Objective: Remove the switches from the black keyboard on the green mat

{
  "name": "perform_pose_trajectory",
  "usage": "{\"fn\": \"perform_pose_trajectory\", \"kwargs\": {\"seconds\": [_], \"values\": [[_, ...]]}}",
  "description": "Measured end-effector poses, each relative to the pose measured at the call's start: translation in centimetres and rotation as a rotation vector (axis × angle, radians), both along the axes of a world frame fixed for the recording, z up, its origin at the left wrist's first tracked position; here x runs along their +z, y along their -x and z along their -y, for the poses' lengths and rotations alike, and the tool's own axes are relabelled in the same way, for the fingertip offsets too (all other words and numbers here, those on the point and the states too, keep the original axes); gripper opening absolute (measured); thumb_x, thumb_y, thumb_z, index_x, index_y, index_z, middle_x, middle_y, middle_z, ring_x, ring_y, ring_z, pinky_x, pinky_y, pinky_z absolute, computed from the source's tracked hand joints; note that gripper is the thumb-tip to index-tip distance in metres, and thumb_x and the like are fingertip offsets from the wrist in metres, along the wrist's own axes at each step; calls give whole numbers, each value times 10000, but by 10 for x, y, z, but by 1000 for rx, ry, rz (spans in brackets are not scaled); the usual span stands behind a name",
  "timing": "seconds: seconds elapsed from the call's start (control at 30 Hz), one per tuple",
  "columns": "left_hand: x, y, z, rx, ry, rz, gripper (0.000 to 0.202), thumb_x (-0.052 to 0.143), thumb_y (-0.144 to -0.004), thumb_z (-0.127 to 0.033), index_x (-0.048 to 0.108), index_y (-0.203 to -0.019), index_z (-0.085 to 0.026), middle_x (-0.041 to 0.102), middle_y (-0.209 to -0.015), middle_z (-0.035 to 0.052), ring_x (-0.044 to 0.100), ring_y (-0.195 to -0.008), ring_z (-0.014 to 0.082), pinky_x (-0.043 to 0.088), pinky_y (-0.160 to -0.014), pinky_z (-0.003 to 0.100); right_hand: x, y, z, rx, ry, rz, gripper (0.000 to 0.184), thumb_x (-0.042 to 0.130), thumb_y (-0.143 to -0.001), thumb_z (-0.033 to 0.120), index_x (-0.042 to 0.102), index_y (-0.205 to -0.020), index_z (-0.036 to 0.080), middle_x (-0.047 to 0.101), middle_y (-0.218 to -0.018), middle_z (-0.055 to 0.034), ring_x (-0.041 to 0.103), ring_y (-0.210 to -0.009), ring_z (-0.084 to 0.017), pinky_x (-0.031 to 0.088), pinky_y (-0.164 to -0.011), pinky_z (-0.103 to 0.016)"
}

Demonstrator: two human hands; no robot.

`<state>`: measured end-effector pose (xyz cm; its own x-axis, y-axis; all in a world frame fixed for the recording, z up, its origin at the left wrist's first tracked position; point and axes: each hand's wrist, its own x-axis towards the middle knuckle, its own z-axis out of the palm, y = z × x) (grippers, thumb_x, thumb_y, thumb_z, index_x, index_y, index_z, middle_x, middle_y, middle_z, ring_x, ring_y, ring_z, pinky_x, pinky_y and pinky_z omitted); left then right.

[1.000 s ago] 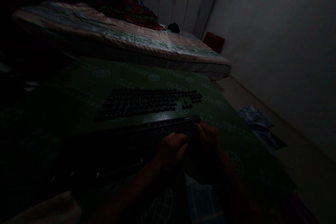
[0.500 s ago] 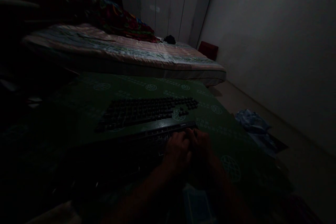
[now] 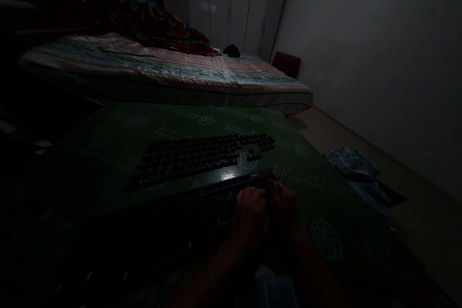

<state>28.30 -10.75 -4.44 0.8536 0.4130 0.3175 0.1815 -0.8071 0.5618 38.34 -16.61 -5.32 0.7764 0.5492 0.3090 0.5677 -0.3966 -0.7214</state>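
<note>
A dark keyboard base (image 3: 166,221) lies across the green board, its near side lost in shadow. Behind it, loose black keycaps (image 3: 191,151) are set out in a keyboard layout. My left hand (image 3: 250,209) rests curled over the right end of the base, its fingertips hidden. Close beside it, my right hand (image 3: 285,202) is closed around a tool with thin wires (image 3: 282,175) sticking up, perhaps a wire keycap puller. Darkness hides what the fingers touch.
The green board (image 3: 285,154) bears white globe prints. Beyond it stands a bed (image 3: 173,70) with a red blanket (image 3: 169,33). Pale blue cloth (image 3: 352,166) lies to the right near the wall. A blue packet-like item (image 3: 276,288) shows between my forearms.
Both hands have shifted slightly right and down in the view, as the camera turned a little. The thin wires now stick up from my right hand, where they were not visible before.
</note>
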Motion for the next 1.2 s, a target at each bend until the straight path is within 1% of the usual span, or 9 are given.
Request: {"fn": "perform_pose_trajectory", "kwargs": {"seconds": [0.13, 0.27, 0.47, 0.73, 0.87, 0.93, 1.03, 1.13, 1.2], "values": [[-1, 0, 1, -11, 5, -7, 180, 544, -679, -131, 630, -832, -168, 630, -1009, 74, 494, -974, 243, 362, -892, 453, -2, 0, -1, -25, -33, -32, 569, 279, -832, 627, 533, -562, 195, 587, -523, -69, 504, -479, -136, 331, -464, -237], [-2, 0, 3, -7, 8, -13, 201, 529, -701, -136, 628, -872, -175, 625, -1041, 67, 485, -1018, 239, 338, -926, 450, -6, -1, -2, -48, -82, -76, 602, 281, -821, 651, 573, -601, 173, 594, -532, -63, 493, -479, -126, 335, -466, -231], [-1, 0, 3, 7, 11, -32, 206, 533, -701, -144, 630, -881, -171, 616, -1088, 72, 474, -1059, 244, 302, -965, 464, -10, -2, -1, -39, -106, -113, 593, 304, -820, 648, 570, -592, 170, 570, -513, -45, 457, -460, -113, 318, -457, -231], [0, -1, 2, 1, 17, -60, 190, 543, -703, -143, 633, -870, -161, 617, -1086, 63, 468, -1066, 243, 296, -973, 458, -11, -2, 0, -51, -149, -145, 579, 336, -808, 648, 595, -616, 166, 589, -541, -47, 479, -470, -115, 332, -467, -229], [-1, 0, 3, -5, 4, -39, 153, 552, -717, -155, 630, -848, -162, 618, -1072, 61, 472, -1059, 239, 296, -968, 463, -5, -1, 0, -181, -163, -212, 604, 332, -786, 680, 573, -573, 169, 565, -498, -42, 457, -450, -120, 316, -434, -234], [-1, 0, 3, -12, 2, -29, 143, 561, -716, -151, 631, -841, -156, 617, -1080, 67, 473, -1062, 242, 298, -964, 465, -3, -1, -1, -219, -182, -226, 604, 354, -763, 698, 567, -563, 170, 564, -494, -39, 453, -449, -121, 318, -433, -237], [-1, 1, 2, -11, 15, -17, 125, 582, -706, -153, 632, -821, -159, 623, -1075, 75, 485, -1050, 248, 312, -950, 470, -2, 0, -1, -186, -249, -262, 586, 385, -747, 701, 541, -536, 177, 538, -467, -16, 444, -431, -112, 330, -440, -234], [-2, 0, -1, -1, 64, 44, 83, 604, -695, -153, 627, -771, -177, 643, -1025, 58, 507, -1024, 236, 330, -934, 454, 1, 1, 1, -180, -364, -374, 601, 347, -776, 687, 464, -459, 190, 456, -394, 14, 426, -385, -100, 346, -439, -231], [-1, 0, -3, 7, 119, 84, 67, 607, -683, -139, 621, -729, -184, 659, -970, 45, 530, -978, 222, 355, -908, 432, 6, 1, 3, -181, -431, -459, 609, 333, -789, 675, 440, -437, 191, 431, -377, 22, 419, -366, -94, 346, -426, -228]]}}
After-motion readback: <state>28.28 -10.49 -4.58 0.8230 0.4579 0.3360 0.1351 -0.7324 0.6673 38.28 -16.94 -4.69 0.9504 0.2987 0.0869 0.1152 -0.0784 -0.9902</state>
